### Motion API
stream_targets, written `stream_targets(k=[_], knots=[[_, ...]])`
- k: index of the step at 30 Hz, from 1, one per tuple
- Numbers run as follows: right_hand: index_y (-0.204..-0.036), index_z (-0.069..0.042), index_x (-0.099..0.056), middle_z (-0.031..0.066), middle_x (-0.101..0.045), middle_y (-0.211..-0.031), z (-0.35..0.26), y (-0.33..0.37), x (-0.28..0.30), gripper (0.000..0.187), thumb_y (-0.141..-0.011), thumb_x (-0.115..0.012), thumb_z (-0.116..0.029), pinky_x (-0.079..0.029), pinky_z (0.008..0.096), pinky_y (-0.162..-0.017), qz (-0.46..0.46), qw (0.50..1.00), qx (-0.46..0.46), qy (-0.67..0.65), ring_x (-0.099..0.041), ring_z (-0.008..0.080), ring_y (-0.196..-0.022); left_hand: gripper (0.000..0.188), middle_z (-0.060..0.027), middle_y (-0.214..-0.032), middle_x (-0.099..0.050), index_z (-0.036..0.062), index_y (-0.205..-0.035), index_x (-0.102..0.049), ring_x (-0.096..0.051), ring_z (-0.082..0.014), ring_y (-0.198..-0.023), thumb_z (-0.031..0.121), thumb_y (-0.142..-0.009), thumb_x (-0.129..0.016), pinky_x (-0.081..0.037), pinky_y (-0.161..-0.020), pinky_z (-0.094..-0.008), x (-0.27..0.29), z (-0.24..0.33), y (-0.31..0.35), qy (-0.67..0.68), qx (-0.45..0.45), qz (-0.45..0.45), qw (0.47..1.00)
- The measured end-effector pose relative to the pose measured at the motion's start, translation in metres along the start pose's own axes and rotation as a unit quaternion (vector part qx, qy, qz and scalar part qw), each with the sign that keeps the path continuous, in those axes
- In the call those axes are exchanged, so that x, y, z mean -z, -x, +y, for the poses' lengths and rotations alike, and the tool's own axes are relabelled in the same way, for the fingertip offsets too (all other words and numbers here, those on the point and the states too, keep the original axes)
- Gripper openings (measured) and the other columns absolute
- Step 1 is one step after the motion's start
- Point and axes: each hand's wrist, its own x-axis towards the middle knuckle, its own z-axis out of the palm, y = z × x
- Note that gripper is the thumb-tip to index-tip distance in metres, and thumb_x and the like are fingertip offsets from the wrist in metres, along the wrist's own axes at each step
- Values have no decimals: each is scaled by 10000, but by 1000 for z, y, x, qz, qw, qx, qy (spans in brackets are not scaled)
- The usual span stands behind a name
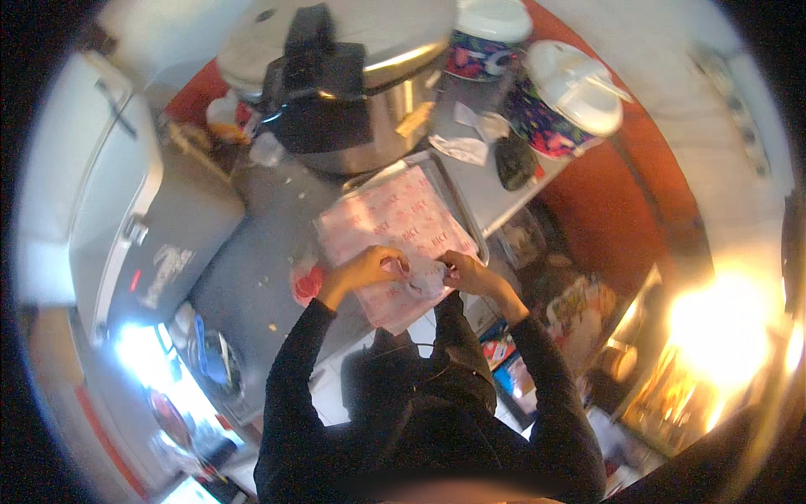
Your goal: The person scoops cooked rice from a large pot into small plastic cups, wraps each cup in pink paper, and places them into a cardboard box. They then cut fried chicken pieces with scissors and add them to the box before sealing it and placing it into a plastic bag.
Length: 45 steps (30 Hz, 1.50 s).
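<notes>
— On the grey counter (252, 286), what are the hands at?

— Both meet over the near edge of a sheet of pink printed paper (395, 223). The left hand (363, 270) and the right hand (467, 273) each pinch a side of a small pale lump (424, 277) between them, fingers curled in close around it. What the lump is, I cannot tell; it is too small and blurred.

— And the paper?

— It lies in a metal tray (470, 210), its near end hanging past the counter's edge toward the person.

— Anything beside the hands?

— A small red thing (309, 284) sits on the counter just left of the left wrist.

— Behind the tray?

— A big steel pot (361, 84) with a black handle on its lid, touching or nearly touching the tray's far end. To its right stand two flowered containers (554, 109) with white lids, and some crumpled white paper (470, 139) lies near them. A grey appliance (126, 202) fills the left side.
</notes>
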Motion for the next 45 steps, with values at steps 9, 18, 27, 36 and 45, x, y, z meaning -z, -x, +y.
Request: stream_targets(k=[9,18,27,36,45], knots=[[-1070,-16,-569,2,-546,-1017,-115,161,-124,286,-814,-691,-56,-440,250,-856,360,894,-41,-265,-525,71,-987,316,38,-792,-560,59,-946,-578,-516,-38,-722,365,-897,-638,-447,-669,-226,-101,62,5,475,80,-182,857],[-1029,-42,-561,-33,-572,-949,-121,295,-260,228,-854,-690,-112,-457,230,-796,615,692,-3,-379,-535,42,-921,207,-70,-741,-600,34,-936,-609,-566,-120,-714,195,-837,-694,-443,-637,-268,-234,180,35,-54,-120,-179,975],[-1048,31,-592,104,-615,-996,-183,532,-377,300,-767,-698,41,-530,310,-706,853,423,-296,79,-627,181,-829,464,-136,-1050,-585,15,-1105,-541,-588,-268,-957,327,-804,-707,-472,-806,-342,-568,252,143,170,-285,-368,869],[-827,-35,-495,78,-546,-875,-181,675,-445,287,-1023,-385,-214,-366,222,-739,994,58,68,-58,-449,99,-778,499,-55,-915,-584,27,-971,-563,-572,-144,-846,303,-662,-842,-476,-758,-292,-765,297,239,388,-128,-555,724],[-1132,-39,-427,157,-341,-1260,-139,814,-443,315,-965,-430,-306,-362,357,-1025,952,179,59,-242,-389,255,-1218,510,-114,-1074,-609,74,-971,-549,-547,-264,-1070,122,-565,-854,-406,-947,-369,-879,375,202,266,-323,-654,630]])
